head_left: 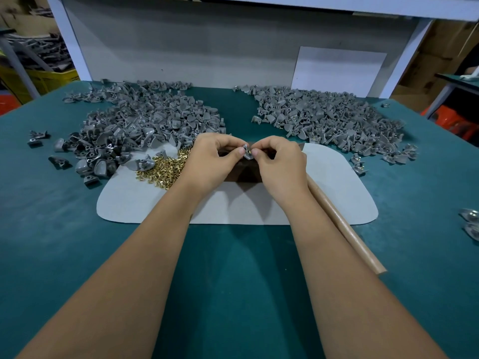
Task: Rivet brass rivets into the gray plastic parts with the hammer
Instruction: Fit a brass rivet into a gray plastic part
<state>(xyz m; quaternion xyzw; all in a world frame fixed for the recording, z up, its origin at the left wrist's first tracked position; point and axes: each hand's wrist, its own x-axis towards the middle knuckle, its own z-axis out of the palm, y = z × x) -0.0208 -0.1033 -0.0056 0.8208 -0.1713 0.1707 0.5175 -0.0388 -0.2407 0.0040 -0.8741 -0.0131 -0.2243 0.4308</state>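
Note:
My left hand [210,161] pinches a small gray plastic part [246,152] above a dark block [246,174] on the pale mat [145,203]. My right hand [280,164] pinches a brass rivet [250,151] at that part. A heap of loose brass rivets [166,167] lies left of my left wrist. The hammer's wooden handle [344,229] lies on the mat under my right forearm; its head is hidden.
A big pile of gray parts [140,125] covers the table's far left, another pile [326,120] the far right, some showing brass. Stray parts [470,221] lie at the right edge. A gray back panel [207,42] closes the green table [233,281] behind.

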